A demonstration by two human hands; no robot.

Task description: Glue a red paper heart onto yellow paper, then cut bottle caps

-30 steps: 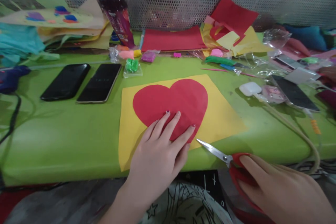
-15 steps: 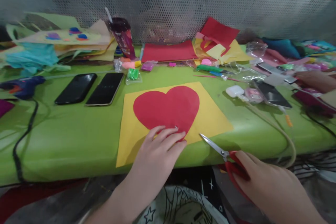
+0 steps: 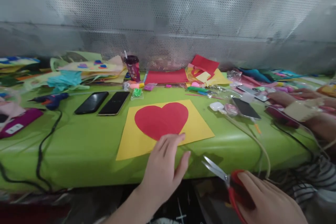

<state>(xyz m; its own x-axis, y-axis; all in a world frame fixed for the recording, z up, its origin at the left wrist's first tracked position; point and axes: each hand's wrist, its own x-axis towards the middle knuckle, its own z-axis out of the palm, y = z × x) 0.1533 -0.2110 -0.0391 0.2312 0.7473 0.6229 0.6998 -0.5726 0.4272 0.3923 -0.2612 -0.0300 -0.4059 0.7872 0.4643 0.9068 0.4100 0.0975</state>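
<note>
A red paper heart (image 3: 161, 119) lies on a yellow sheet of paper (image 3: 201, 127) at the table's front. My left hand (image 3: 166, 162) rests over the heart's lower tip, fingers stretched forward and thumb apart, holding nothing. The tip itself is hidden beneath my fingers. To the right, my right hand (image 3: 265, 197) grips red-handled scissors (image 3: 219, 171) past the front edge. Their blades are slightly parted, point toward the sheet and touch no paper.
Two phones (image 3: 114, 103) and a glue gun (image 3: 54, 100) lie left on the green table (image 3: 86, 150). Behind are a dark cup (image 3: 133, 68) and red paper (image 3: 166, 76). An earbud case (image 3: 216, 106) and cable (image 3: 248, 134) lie right, near another person's hand (image 3: 283, 97).
The view has tilted up and shifted. My left thumb has spread away from the fingers. The scissor blades have opened a little and sit farther from the yellow sheet.
</note>
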